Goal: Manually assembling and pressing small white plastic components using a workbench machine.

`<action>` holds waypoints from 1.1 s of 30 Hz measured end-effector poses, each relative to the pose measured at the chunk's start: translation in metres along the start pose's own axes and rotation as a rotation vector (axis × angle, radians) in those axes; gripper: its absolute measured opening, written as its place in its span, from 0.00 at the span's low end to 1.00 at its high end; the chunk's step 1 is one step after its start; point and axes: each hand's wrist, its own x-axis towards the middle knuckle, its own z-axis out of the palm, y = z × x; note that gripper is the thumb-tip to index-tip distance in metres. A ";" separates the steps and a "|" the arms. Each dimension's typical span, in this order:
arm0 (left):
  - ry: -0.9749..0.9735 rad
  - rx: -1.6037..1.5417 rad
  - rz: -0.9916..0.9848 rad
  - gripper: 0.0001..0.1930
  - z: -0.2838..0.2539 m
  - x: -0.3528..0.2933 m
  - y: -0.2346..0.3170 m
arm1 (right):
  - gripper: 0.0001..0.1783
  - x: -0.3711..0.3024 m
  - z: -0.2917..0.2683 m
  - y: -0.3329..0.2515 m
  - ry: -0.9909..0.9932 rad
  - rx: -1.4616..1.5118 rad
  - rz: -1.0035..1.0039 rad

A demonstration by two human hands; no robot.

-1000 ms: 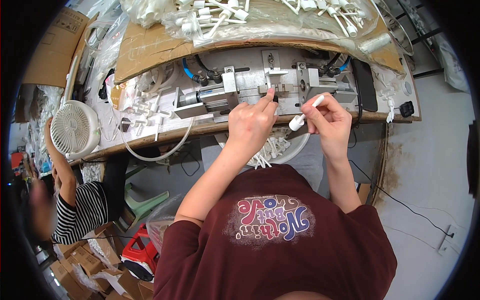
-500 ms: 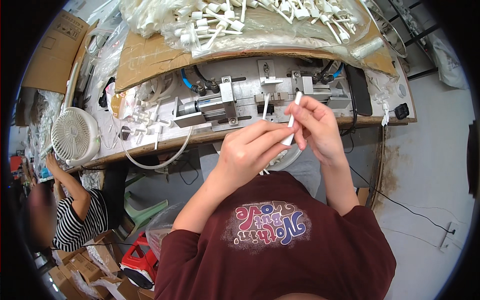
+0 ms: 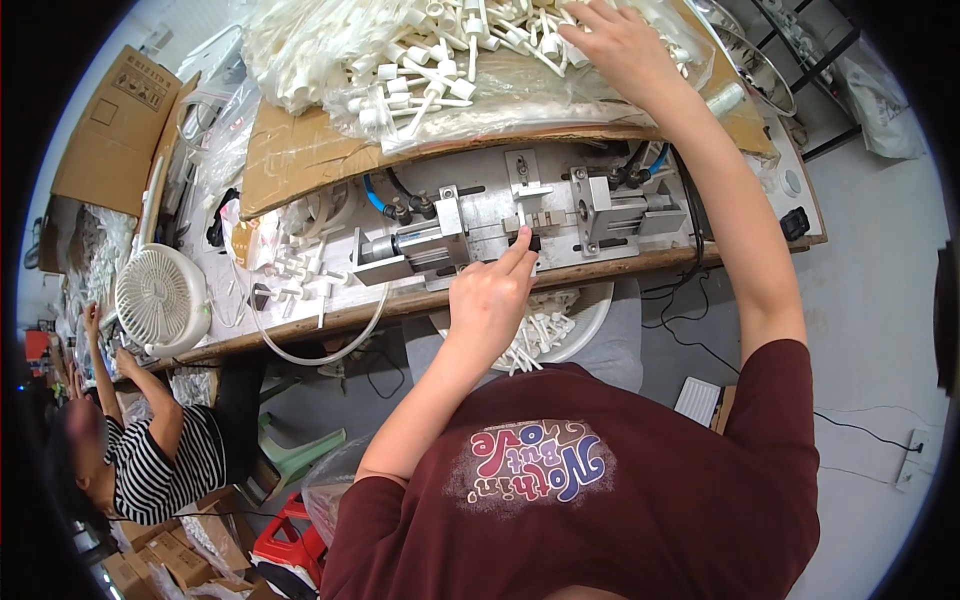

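My left hand (image 3: 490, 303) is at the metal clamping fixture (image 3: 541, 222) at the table's front edge. Its index finger points forward, with the tip at the near end of a slim white plastic tube (image 3: 521, 211); the thumb and the hand's underside are hidden. My right hand (image 3: 622, 50) is stretched far forward over a pile of white plastic parts (image 3: 470, 40), each a thin stem with a wider cap. Its fingers are somewhat apart among the parts, and I see nothing gripped in them.
Under the table edge, a white basin (image 3: 603, 318) holds more white parts. Cardboard (image 3: 300, 165) lies beneath the pile. Metal cylinders (image 3: 415, 240) with blue hoses flank the fixture. A white fan (image 3: 163, 300) stands at the left, near a person in a striped top (image 3: 165, 450).
My hands have parted from the white tube they held together. The right hand has reached forward to the pile, and the left has moved to the fixture. The basin shows more fully.
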 end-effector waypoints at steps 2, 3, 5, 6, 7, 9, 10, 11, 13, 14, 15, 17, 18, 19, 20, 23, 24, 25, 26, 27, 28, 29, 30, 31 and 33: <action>-0.005 0.031 0.011 0.14 0.001 0.005 -0.003 | 0.20 0.004 0.014 0.005 0.103 0.049 -0.040; -0.006 0.031 0.015 0.14 0.001 0.006 -0.003 | 0.20 0.006 0.020 0.007 0.154 0.075 -0.059; -0.012 0.027 0.028 0.14 0.002 0.008 -0.001 | 0.23 0.012 0.046 0.015 0.051 0.124 -0.037; -0.013 0.024 0.025 0.14 0.002 0.009 -0.002 | 0.24 0.016 0.050 0.015 0.000 0.151 -0.028; -0.015 0.020 0.024 0.14 0.003 0.009 -0.002 | 0.23 0.017 0.053 0.014 -0.044 0.162 -0.005; -0.017 0.023 0.014 0.14 0.002 0.008 -0.002 | 0.22 0.027 0.053 0.007 -0.130 0.191 0.031; -0.019 0.028 0.013 0.14 0.002 0.007 -0.002 | 0.16 0.024 0.051 0.003 -0.145 0.350 0.144; -0.022 0.032 0.012 0.14 0.002 0.007 -0.002 | 0.16 0.022 0.051 -0.003 -0.133 0.399 0.162; -0.018 0.031 0.011 0.13 0.002 0.007 -0.002 | 0.15 0.021 0.049 -0.015 -0.110 0.497 0.198; -0.019 0.028 0.013 0.13 0.003 0.007 -0.003 | 0.14 0.022 0.040 -0.024 -0.163 0.518 0.273; -0.018 0.022 0.009 0.13 0.004 0.007 -0.003 | 0.14 0.022 0.037 -0.031 -0.147 0.535 0.288; -0.017 0.012 0.002 0.13 0.004 0.006 -0.003 | 0.13 0.021 0.030 -0.043 -0.115 0.571 0.319; -0.023 0.013 -0.003 0.13 0.004 0.006 -0.003 | 0.11 0.020 0.021 -0.053 -0.029 0.562 0.348; -0.028 0.014 -0.008 0.13 0.002 0.007 -0.002 | 0.11 0.021 0.020 -0.058 -0.018 0.535 0.360; -0.033 0.014 -0.013 0.13 0.001 0.007 -0.002 | 0.11 0.021 0.019 -0.063 -0.005 0.507 0.370; -0.026 -0.002 -0.017 0.13 0.002 0.006 -0.003 | 0.11 0.020 0.015 -0.070 0.032 0.445 0.371; -0.021 -0.002 -0.002 0.14 0.002 0.005 -0.004 | 0.11 0.018 0.017 -0.070 0.068 0.456 0.364; -0.016 -0.001 0.013 0.14 0.003 0.005 -0.005 | 0.10 0.017 0.021 -0.070 0.105 0.467 0.357; -0.012 -0.003 0.029 0.15 0.004 0.005 -0.005 | 0.10 0.014 0.028 -0.067 0.196 0.492 0.352; -0.020 -0.030 0.014 0.14 0.003 0.005 -0.005 | 0.10 0.012 0.035 -0.062 0.288 0.515 0.346; -0.028 -0.058 0.000 0.13 0.001 0.005 -0.004 | 0.10 0.008 0.042 -0.055 0.381 0.538 0.339; -0.036 -0.082 -0.019 0.11 -0.001 0.004 -0.004 | 0.10 0.008 0.042 -0.052 0.342 0.659 0.428; -0.045 -0.116 -0.026 0.12 -0.004 0.002 -0.004 | 0.11 0.007 0.041 -0.047 0.299 0.779 0.518; -0.053 -0.151 -0.032 0.12 -0.008 -0.001 -0.003 | 0.12 0.005 0.040 -0.042 0.254 0.898 0.607; -0.080 -0.207 -0.039 0.12 -0.016 -0.005 0.000 | 0.11 0.002 0.034 -0.035 0.291 1.034 0.678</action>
